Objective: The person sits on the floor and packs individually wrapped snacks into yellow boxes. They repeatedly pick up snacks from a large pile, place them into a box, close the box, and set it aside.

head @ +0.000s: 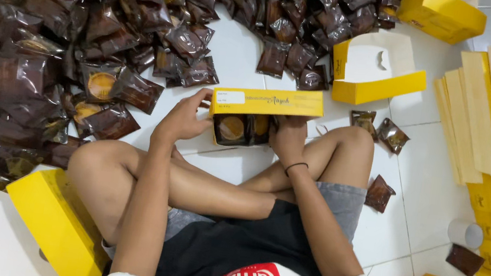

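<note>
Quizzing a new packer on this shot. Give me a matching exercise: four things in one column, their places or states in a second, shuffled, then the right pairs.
Things:
1. Yellow box in both hands
2. Open empty yellow box
3. Pile of dark brown wrapped pastries
4. Stack of flat yellow box blanks

Places or states:
A. Spread over the floor on the person's left
B. Held above the crossed legs, pastries showing inside
C. Lying on the tiles at the right edge
D. On the floor beyond the held box, lid up, white inside

Pairs: 1-B, 2-D, 3-A, 4-C

The left hand and right hand grip the box's ends.
</note>
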